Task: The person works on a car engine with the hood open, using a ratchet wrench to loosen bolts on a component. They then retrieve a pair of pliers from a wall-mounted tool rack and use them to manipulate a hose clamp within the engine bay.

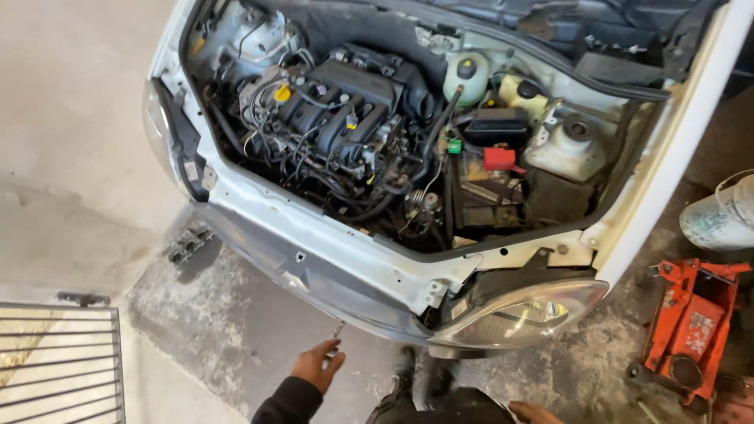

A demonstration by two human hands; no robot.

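Nearest the camera, the left hand [318, 365] pinches a small thin metal tool [338, 330] between thumb and fingers. The tool's long side points up and far, toward the grey front bumper [314, 279] of the white car, just beside it. The right hand [534, 411] sits low at the near right edge; whether it is spread or closed cannot be told. The left hand is nearer the bumper. Underneath is a stained concrete floor [220, 330], with an orange floor jack [691, 326] on the right.
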